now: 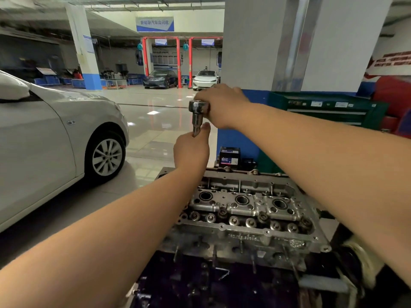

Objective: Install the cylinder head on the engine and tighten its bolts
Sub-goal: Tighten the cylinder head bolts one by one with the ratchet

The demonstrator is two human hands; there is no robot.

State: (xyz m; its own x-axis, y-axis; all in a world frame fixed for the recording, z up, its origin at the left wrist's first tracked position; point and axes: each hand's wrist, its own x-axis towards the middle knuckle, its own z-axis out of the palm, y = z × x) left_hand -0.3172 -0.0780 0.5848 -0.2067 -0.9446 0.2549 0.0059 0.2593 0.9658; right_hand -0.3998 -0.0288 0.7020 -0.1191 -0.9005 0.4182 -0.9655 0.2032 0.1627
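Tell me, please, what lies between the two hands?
In the head view, a socket tool: right hand grips its head, left hand pinches its lower end.

The cylinder head (249,210) is carried on the dark engine block (211,283). The glossy tiled floor (155,121) is occupied by a silver car (51,138), just left of the block.

Polished, mirror-bright chrome ratchet head (199,107); dull grey, rough-cast metal cylinder head (246,218); glossy, reflective tiled floor (155,112); shiny silver car (44,138) paint.
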